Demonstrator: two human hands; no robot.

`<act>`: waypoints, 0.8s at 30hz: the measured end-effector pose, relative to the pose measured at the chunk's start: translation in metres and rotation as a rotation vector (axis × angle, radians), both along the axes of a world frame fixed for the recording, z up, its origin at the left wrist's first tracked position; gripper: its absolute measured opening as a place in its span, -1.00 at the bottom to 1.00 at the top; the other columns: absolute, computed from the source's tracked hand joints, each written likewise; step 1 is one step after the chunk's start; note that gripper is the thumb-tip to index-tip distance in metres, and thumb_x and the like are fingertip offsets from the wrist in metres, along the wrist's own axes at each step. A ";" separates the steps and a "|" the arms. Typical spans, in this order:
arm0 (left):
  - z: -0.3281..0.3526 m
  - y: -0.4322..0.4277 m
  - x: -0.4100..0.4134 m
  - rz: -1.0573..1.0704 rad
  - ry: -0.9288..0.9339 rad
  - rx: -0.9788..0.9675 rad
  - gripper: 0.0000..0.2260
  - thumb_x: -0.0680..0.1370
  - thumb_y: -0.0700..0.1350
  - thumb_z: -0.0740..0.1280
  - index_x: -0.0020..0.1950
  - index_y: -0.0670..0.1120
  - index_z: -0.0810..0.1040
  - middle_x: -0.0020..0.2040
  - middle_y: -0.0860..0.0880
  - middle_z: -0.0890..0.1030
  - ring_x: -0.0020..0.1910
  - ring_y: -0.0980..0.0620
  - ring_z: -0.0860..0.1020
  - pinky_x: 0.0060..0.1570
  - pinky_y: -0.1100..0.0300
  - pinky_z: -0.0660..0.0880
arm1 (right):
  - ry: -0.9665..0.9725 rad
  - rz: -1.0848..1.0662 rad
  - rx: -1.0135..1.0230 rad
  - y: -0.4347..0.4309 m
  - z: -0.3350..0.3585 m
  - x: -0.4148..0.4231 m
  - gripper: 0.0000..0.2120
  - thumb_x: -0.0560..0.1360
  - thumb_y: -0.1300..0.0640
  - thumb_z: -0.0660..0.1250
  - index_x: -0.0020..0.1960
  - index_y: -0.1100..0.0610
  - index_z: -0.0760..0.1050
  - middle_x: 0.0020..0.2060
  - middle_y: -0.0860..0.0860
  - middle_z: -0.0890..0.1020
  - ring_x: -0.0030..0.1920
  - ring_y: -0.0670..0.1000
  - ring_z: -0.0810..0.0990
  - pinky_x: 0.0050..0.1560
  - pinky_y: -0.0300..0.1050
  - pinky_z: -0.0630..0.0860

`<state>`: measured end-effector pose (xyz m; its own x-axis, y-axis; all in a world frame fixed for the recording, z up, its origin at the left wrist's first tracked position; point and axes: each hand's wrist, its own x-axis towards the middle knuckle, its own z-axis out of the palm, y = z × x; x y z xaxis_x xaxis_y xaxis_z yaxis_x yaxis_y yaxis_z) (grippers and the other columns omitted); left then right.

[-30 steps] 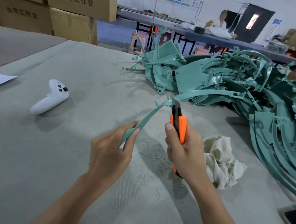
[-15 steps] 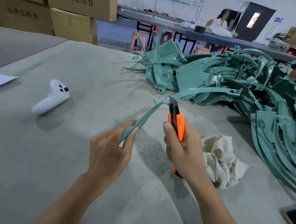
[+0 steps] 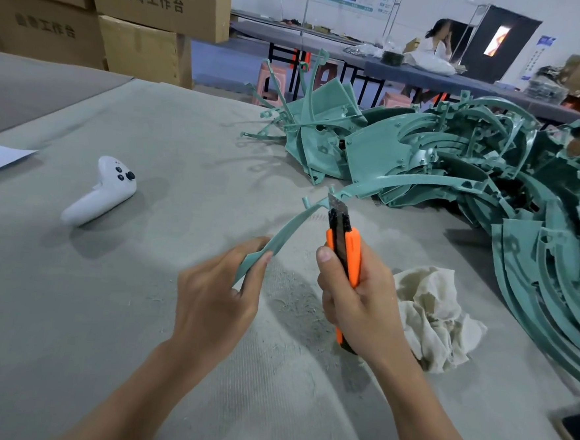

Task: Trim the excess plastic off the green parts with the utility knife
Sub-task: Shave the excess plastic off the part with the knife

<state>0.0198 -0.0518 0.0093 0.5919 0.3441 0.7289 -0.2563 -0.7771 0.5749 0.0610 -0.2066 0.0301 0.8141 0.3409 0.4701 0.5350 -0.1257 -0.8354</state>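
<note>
My left hand [image 3: 214,293] pinches the near end of a long curved green part [image 3: 289,228], which arcs up and away to the right over the table. My right hand [image 3: 362,300] grips an orange and black utility knife [image 3: 346,248], blade up. The blade tip touches the green part near a small tab at the top of the arc. A big pile of green parts [image 3: 457,169] lies behind and to the right.
A white game controller [image 3: 100,191] lies at the left on the grey felt table [image 3: 121,311]. A crumpled cream rag [image 3: 436,316] sits right of my right hand. Fine shavings litter the felt. Cardboard boxes [image 3: 140,34] stand behind; a phone [image 3: 579,432] lies bottom right.
The knife and the green part stay together with only a slight shift. The person at the far table has moved.
</note>
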 end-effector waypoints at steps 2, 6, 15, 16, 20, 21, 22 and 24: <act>-0.001 0.001 0.001 0.011 -0.005 0.017 -0.73 0.54 -0.05 0.24 0.00 -0.13 0.70 -0.28 0.08 0.68 -0.12 0.29 0.47 -0.11 0.74 0.19 | -0.016 0.027 -0.013 0.001 0.002 -0.003 -0.78 0.57 -0.11 0.23 -0.24 -0.21 0.32 -0.47 -0.08 0.30 -0.53 -0.06 0.25 -0.54 -0.14 0.25; -0.003 0.002 0.003 -0.003 -0.014 0.022 -0.74 0.54 -0.05 0.25 0.01 -0.12 0.70 -0.19 0.08 0.70 -0.02 0.19 0.51 -0.06 0.73 0.20 | -0.034 0.057 -0.028 0.006 0.003 -0.009 -0.79 0.57 -0.08 0.25 -0.22 -0.13 0.33 -0.47 -0.09 0.34 -0.52 -0.08 0.29 -0.51 -0.14 0.28; -0.008 0.005 0.007 0.027 -0.102 0.016 -0.77 0.54 -0.09 0.28 0.01 -0.12 0.70 -0.22 0.13 0.66 -0.14 0.36 0.44 -0.10 0.71 0.22 | 0.142 -0.119 0.146 -0.008 0.005 0.002 -0.63 0.59 0.01 0.25 -0.17 0.30 0.28 -0.43 0.20 0.28 -0.53 0.00 0.26 -0.56 -0.21 0.24; -0.010 0.006 0.008 0.043 -0.116 0.036 -0.80 0.53 -0.12 0.30 0.02 -0.11 0.70 -0.18 0.14 0.66 -0.12 0.31 0.47 -0.08 0.71 0.22 | 0.131 -0.110 0.133 -0.006 0.004 0.001 -0.61 0.59 -0.01 0.25 -0.17 0.29 0.28 -0.43 0.22 0.28 -0.54 -0.01 0.27 -0.56 -0.21 0.25; -0.017 0.011 0.015 0.060 -0.240 0.086 -0.73 0.45 -0.35 0.39 0.09 -0.12 0.67 0.04 0.18 0.57 0.07 0.22 0.54 0.12 0.62 0.29 | 0.151 -0.027 0.137 -0.007 0.005 0.000 -0.62 0.58 0.00 0.26 -0.18 0.29 0.27 -0.45 0.09 0.31 -0.55 -0.01 0.26 -0.57 -0.22 0.22; -0.018 0.012 0.015 0.045 -0.289 0.102 -0.69 0.46 -0.38 0.36 0.14 -0.12 0.64 0.08 0.15 0.57 0.11 0.22 0.55 0.17 0.54 0.34 | 0.175 0.005 0.146 -0.009 0.005 0.000 -0.62 0.57 0.01 0.26 -0.17 0.30 0.26 -0.45 0.09 0.30 -0.55 0.00 0.24 -0.58 -0.21 0.20; -0.018 0.015 0.016 0.033 -0.332 0.126 -0.68 0.49 -0.38 0.31 0.18 -0.12 0.60 0.12 0.12 0.57 0.16 0.22 0.55 0.22 0.45 0.38 | 0.192 0.035 0.140 -0.010 0.006 0.000 -0.63 0.58 0.01 0.26 -0.16 0.30 0.25 -0.45 0.10 0.30 -0.55 0.01 0.24 -0.59 -0.20 0.20; -0.017 0.021 0.018 0.032 -0.386 0.171 -0.67 0.53 -0.38 0.24 0.25 -0.14 0.54 0.17 0.07 0.57 0.24 0.23 0.51 0.27 0.28 0.44 | 0.192 0.059 0.089 -0.012 0.005 0.000 -0.64 0.58 0.01 0.26 -0.14 0.30 0.28 -0.46 0.06 0.34 -0.57 0.00 0.29 -0.58 -0.20 0.24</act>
<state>0.0375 -0.0310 -0.0080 0.2555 0.2130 0.9430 -0.4019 -0.8638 0.3040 0.0605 -0.2184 0.0354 0.8713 0.3548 0.3391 0.3696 -0.0199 -0.9290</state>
